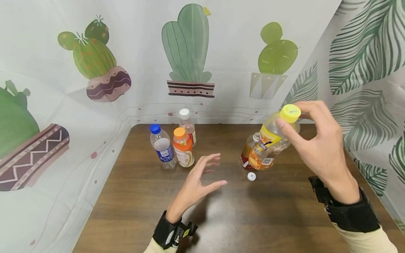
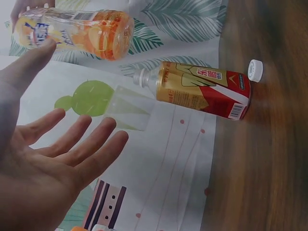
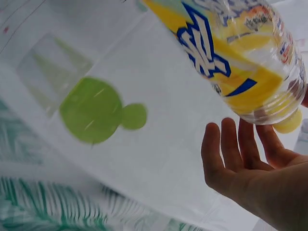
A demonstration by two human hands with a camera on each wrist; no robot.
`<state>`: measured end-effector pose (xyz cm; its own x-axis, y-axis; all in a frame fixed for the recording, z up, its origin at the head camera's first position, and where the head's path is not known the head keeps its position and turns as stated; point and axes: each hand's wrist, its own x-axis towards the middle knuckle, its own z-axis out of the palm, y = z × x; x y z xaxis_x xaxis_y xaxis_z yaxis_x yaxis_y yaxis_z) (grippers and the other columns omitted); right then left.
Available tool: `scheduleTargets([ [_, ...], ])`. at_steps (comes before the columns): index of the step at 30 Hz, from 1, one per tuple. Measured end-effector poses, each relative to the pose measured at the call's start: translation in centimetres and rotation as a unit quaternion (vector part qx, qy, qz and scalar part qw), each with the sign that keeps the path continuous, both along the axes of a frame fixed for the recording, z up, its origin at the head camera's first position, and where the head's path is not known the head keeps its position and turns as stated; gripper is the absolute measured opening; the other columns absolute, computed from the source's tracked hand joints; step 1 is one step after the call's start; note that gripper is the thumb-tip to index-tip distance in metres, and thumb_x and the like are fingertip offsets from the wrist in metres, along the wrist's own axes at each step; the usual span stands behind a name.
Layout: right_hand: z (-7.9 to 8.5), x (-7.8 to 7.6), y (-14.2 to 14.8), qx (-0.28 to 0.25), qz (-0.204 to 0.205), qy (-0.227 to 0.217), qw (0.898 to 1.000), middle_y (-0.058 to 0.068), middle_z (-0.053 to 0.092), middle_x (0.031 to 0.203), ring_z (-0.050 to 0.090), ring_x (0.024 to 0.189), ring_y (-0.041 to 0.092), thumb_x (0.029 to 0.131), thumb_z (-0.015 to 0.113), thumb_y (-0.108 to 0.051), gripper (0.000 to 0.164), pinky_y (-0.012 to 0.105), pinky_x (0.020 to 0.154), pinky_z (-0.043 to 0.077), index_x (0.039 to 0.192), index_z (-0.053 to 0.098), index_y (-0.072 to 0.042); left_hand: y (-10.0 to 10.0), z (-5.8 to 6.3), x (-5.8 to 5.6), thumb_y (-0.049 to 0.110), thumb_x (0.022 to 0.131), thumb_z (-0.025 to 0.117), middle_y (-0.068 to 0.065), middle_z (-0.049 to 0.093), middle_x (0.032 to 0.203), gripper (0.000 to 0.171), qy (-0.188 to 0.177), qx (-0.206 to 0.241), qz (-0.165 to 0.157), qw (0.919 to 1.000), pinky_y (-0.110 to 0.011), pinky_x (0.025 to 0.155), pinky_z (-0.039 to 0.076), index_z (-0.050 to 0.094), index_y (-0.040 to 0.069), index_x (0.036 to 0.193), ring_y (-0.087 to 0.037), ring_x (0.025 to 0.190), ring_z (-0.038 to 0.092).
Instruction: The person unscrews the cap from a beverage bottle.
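Note:
My right hand [image 1: 322, 144] grips a clear plastic bottle [image 1: 272, 140] by its neck, just under the yellow cap [image 1: 290, 113]. The bottle hangs tilted above the table, its yellow and orange label showing in the right wrist view. My left hand [image 1: 194, 184] is held over the table with its fingers spread and nothing in it. Behind the raised bottle stands a red and gold bottle [image 2: 202, 90], uncapped and partly hidden in the head view. A small white cap [image 1: 251, 176] lies on the table in front of it.
Left of centre stand a blue-capped bottle [image 1: 162, 149], an orange-capped bottle [image 1: 183, 149] and a white-capped bottle [image 1: 188, 126], close together. The brown wooden table [image 1: 126, 211] meets a cactus-print cloth [image 1: 227, 70] at its back edge.

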<state>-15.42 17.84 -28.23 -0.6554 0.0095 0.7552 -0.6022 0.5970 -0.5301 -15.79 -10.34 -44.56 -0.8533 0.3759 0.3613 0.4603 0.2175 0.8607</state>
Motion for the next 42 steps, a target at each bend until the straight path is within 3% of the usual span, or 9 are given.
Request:
scheduleTargets([
  [7,-1.0,1.7,-2.5,0.039,0.075,-0.022,0.996,0.003,0.064,0.109,0.055,0.104,0.005,0.074,0.083,-0.002,0.038,0.015,0.092,0.041,0.110,0.069,-0.005,0.5,0.6,0.3,0.025,0.082,0.083,0.004,0.049,0.144,0.078,0.009,0.002,-0.026,0.9996,-0.038,0.111,0.044,0.041,0.023,0.148,-0.018,0.134,0.051],
  [11,-1.8,2.4,-3.9,0.056,0.117,-0.033,0.991,0.002,0.063,0.111,0.056,0.103,0.007,0.075,0.083,-0.004,0.037,0.015,0.089,0.043,0.109,0.068,-0.008,0.7,0.8,0.4,0.023,0.080,0.085,0.002,0.048,0.146,0.084,0.020,-0.004,-0.044,0.9988,-0.037,0.112,0.043,0.038,0.024,0.149,-0.017,0.135,0.049],
  [16,-3.0,2.8,-5.4,0.067,0.153,-0.072,0.983,-0.003,0.061,0.112,0.055,0.096,0.007,0.079,0.082,-0.010,0.034,0.017,0.076,0.045,0.109,0.066,-0.013,1.0,0.8,0.6,0.022,0.076,0.087,0.001,0.048,0.145,0.088,0.035,-0.015,-0.065,0.9972,-0.036,0.112,0.043,0.038,0.022,0.149,-0.017,0.133,0.051],
  [22,-4.2,3.0,-6.7,0.076,0.176,-0.113,0.975,-0.007,0.059,0.115,0.053,0.093,0.006,0.083,0.081,-0.018,0.034,0.017,0.070,0.050,0.112,0.064,-0.019,1.0,0.8,1.1,0.026,0.078,0.086,0.006,0.057,0.137,0.082,0.011,-0.021,-0.068,0.9974,-0.037,0.105,0.049,0.041,0.028,0.147,-0.013,0.125,0.057],
  [27,-4.8,2.9,-7.1,0.077,0.174,-0.120,0.974,-0.007,0.058,0.116,0.055,0.093,0.004,0.084,0.080,-0.020,0.034,0.019,0.070,0.051,0.114,0.064,-0.020,0.9,0.7,1.5,0.027,0.080,0.084,0.007,0.063,0.131,0.078,-0.016,-0.021,-0.070,0.9972,-0.035,0.101,0.051,0.042,0.031,0.146,-0.011,0.119,0.061],
  [34,-5.4,2.6,-7.0,0.098,0.169,-0.130,0.972,-0.010,0.057,0.114,0.054,0.091,0.004,0.086,0.078,-0.025,0.032,0.021,0.070,0.051,0.114,0.062,-0.021,1.1,0.3,1.4,0.025,0.080,0.085,0.003,0.067,0.124,0.073,-0.014,-0.005,-0.080,0.9967,-0.031,0.092,0.056,0.046,0.026,0.141,-0.010,0.110,0.066],
  [39,-4.9,2.3,-7.0,0.189,0.105,-0.037,0.976,-0.006,0.054,0.093,0.049,0.079,0.004,0.087,0.075,-0.041,0.036,0.019,0.066,0.045,0.105,0.061,-0.013,1.1,0.2,1.4,0.025,0.078,0.086,0.002,0.069,0.119,0.067,0.007,-0.003,-0.036,0.9993,-0.030,0.087,0.058,0.052,0.024,0.135,-0.010,0.105,0.067],
  [42,-4.3,2.0,-7.1,0.232,0.049,0.028,0.971,-0.004,0.048,0.078,0.045,0.069,0.007,0.090,0.069,-0.048,0.040,0.020,0.056,0.041,0.091,0.059,-0.009,1.1,0.2,1.3,0.029,0.076,0.087,0.006,0.069,0.117,0.065,0.010,-0.011,-0.007,0.9999,-0.030,0.086,0.058,0.053,0.026,0.131,-0.009,0.104,0.067],
])
